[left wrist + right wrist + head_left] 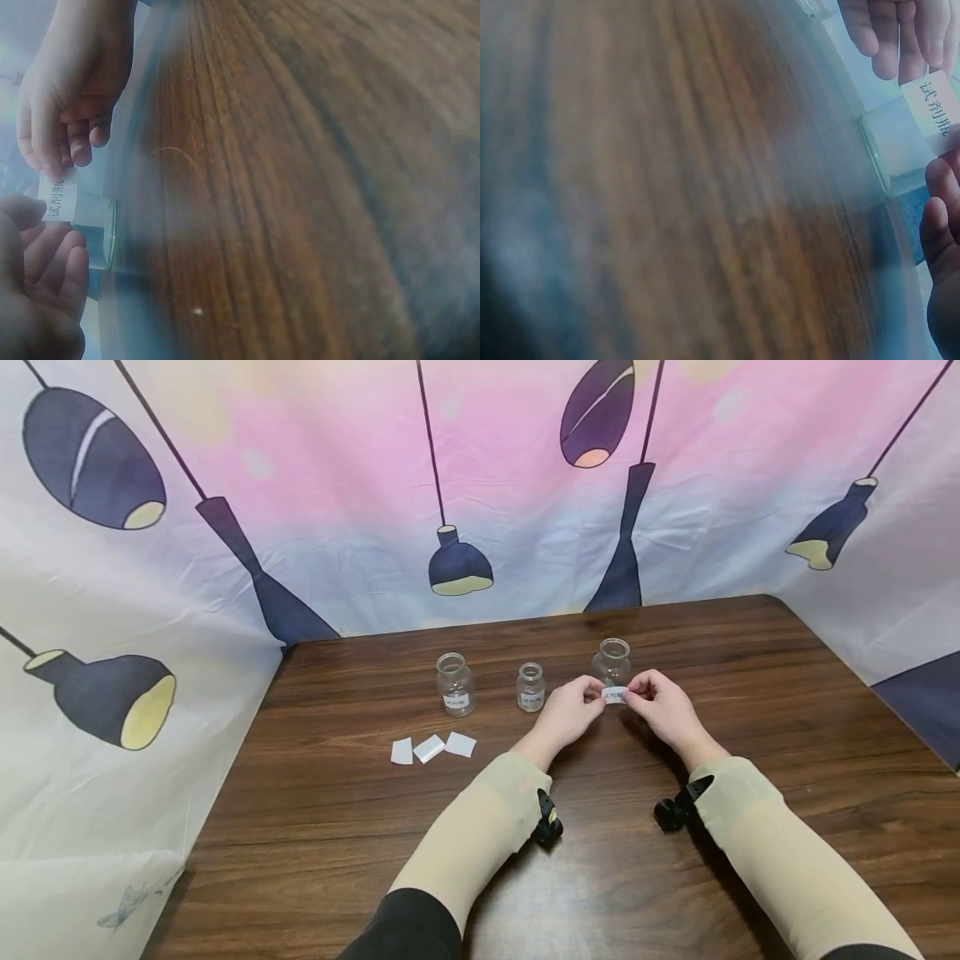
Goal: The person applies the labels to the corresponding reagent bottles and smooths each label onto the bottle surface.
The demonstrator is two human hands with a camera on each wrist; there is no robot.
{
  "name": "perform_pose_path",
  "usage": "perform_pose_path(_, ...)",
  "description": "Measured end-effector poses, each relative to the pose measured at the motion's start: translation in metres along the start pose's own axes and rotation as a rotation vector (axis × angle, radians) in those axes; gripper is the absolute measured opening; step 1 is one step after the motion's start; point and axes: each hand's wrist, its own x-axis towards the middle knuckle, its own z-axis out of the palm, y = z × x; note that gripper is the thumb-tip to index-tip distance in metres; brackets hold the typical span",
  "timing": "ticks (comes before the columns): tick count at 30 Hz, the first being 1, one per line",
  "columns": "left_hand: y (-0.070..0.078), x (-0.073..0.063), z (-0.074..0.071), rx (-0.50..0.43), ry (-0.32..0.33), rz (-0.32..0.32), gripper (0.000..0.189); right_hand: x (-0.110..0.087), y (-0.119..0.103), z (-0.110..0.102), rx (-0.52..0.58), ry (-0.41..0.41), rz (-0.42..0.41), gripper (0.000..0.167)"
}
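My left hand [567,712] and right hand [666,710] each pinch one end of a small white label [613,695] between thumb and finger. The label carries handwritten black characters. It is held stretched across the front of a clear glass jar [615,665], the rightmost of three on the table. In the left wrist view the label [60,199] overlaps the jar's side, with the jar's base [112,236] beyond the fingertips. The right wrist view shows the label [930,105] lying over the glass, the writing facing outward.
Left of the hands stand a small glass jar [530,681] and a larger one [453,677], each with a written label on its front. Three white paper pieces [430,748] lie on the wooden table [315,827]. A printed cloth [360,527] hangs behind.
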Motion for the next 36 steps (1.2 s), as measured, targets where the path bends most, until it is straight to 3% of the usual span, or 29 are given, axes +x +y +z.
perform_pose_path(36,-0.0046,-0.0054,-0.0003,-0.041,-0.017,-0.023,0.028,0.0043,0.0047,0.0070,-0.021,0.018,0.023,0.012)
